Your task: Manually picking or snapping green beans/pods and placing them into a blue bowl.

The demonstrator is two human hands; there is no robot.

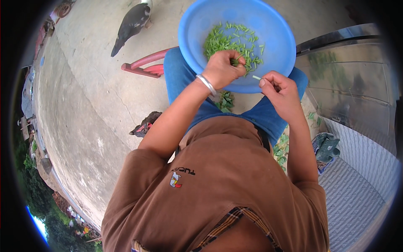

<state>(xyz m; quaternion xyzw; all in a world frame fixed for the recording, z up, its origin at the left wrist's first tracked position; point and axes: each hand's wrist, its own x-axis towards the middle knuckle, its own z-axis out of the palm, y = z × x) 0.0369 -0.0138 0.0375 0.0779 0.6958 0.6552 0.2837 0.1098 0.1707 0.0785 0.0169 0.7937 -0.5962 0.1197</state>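
Note:
A blue plastic basin point(277, 41) rests across my thighs. Short cut green stem pieces point(220, 41) lie heaped toward its left side, with others scattered over the bottom. Over the basin, my left hand point(225, 67), with a silver bracelet at the wrist, has its fingers closed around some green stems. My right hand point(280, 89) is at the near right rim, pinching a pale green stem piece point(256, 77) between thumb and fingers. The rest of that stem, if any, is hidden in the hand.
Leafy green trimmings point(226, 100) lie on the concrete floor point(94, 78) between my legs, and more leaves point(281, 149) by my right thigh. Left are red plastic furniture point(148, 64), a black-and-white duck point(133, 23) and a dark bird point(146, 124). A shiny metal panel point(352, 72) and dark footwear point(326, 148) are right.

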